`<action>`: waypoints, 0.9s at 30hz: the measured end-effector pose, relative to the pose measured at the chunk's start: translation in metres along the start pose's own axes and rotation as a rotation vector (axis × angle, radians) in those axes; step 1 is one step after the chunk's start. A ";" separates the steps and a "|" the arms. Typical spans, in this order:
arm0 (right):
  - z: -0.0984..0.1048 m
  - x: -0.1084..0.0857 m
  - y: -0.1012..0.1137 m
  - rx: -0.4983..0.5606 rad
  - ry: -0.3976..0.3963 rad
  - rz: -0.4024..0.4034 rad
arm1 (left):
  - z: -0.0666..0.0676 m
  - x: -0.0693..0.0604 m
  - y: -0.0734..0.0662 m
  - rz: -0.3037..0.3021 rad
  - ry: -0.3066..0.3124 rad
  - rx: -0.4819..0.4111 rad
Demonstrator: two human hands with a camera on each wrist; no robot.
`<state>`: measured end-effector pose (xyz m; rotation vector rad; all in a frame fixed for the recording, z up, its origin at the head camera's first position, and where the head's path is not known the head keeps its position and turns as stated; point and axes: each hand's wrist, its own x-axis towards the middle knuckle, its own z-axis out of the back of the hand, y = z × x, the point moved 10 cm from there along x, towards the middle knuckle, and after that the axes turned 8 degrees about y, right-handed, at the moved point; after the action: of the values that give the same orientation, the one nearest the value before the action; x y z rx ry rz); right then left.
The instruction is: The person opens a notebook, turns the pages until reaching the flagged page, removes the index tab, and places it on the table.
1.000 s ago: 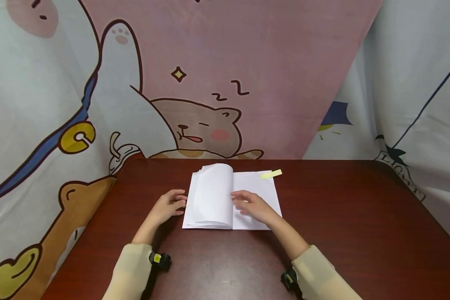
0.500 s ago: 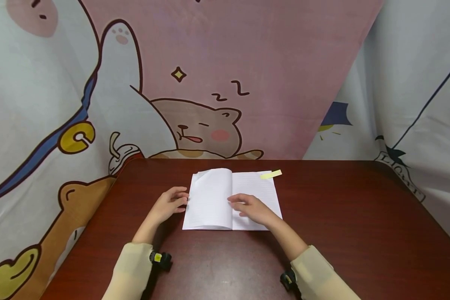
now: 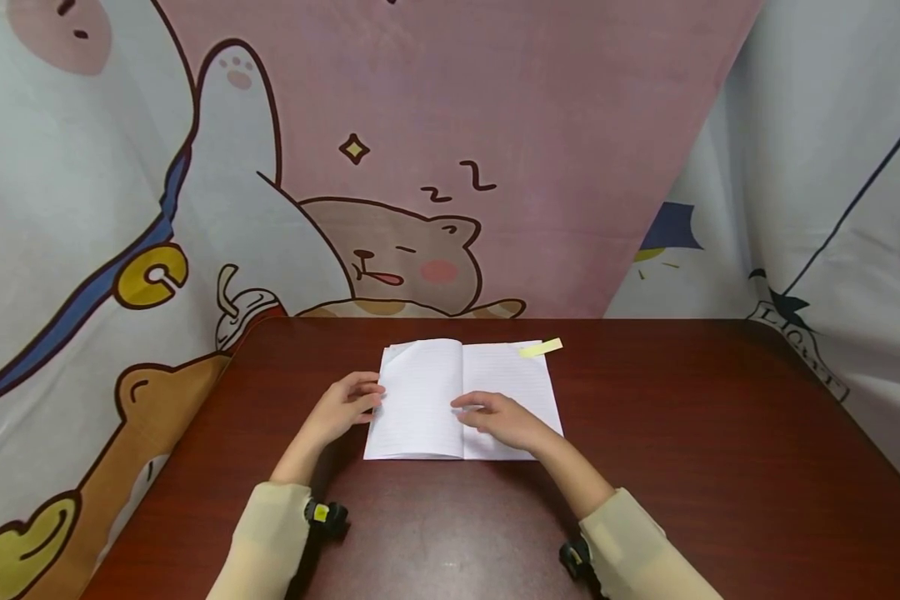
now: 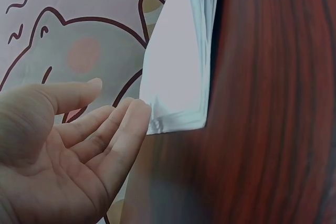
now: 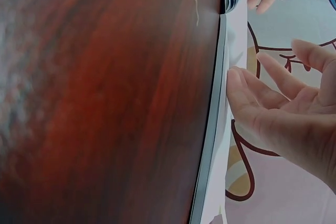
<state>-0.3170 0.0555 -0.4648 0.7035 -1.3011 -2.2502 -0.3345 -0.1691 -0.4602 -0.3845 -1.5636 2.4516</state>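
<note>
An open notebook [image 3: 420,400] with white lined pages lies on the table, its left stack of leaves slightly raised. A yellow sticky strip [image 3: 542,348] juts past the upper right corner of the right page. My left hand [image 3: 337,408] is at the notebook's left edge, fingertips at the page border; in the left wrist view the fingers [image 4: 137,109] are extended and the palm holds nothing. Over the middle, near the fold, hovers or rests my right hand [image 3: 504,421], fingers loosely bent. The right wrist view shows its fingertips beside the page [image 5: 223,114]; whether they press it I cannot tell.
A dark red-brown wooden table [image 3: 690,433] surrounds the notebook. Behind it hangs a cartoon-printed cloth [image 3: 570,167], meeting the table's back edge. Each wrist carries a small black camera, such as the left one [image 3: 328,517].
The lifted left-hand pages have settled flatter onto the left side. My left hand has shifted right to the page edge. The right hand has moved slightly left and toward me.
</note>
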 end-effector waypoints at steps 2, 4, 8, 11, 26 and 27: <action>-0.001 0.000 0.001 -0.019 0.008 0.004 | -0.002 0.001 -0.001 0.002 0.003 -0.004; -0.001 0.000 0.002 -0.027 0.013 0.009 | -0.004 0.003 -0.002 0.003 0.004 -0.006; -0.002 0.001 0.002 -0.046 0.015 0.014 | -0.010 0.008 -0.005 0.000 0.003 0.005; -0.002 0.001 0.003 -0.060 0.012 0.023 | -0.017 0.013 -0.011 -0.022 0.012 0.017; 0.001 0.000 0.004 -0.071 -0.014 0.064 | -0.063 0.037 -0.051 -0.147 0.023 0.204; 0.002 -0.001 0.004 -0.066 -0.015 0.067 | -0.066 0.039 -0.052 -0.146 0.021 0.217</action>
<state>-0.3170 0.0551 -0.4607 0.6116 -1.2324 -2.2384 -0.3478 -0.0792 -0.4438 -0.2480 -1.2525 2.4617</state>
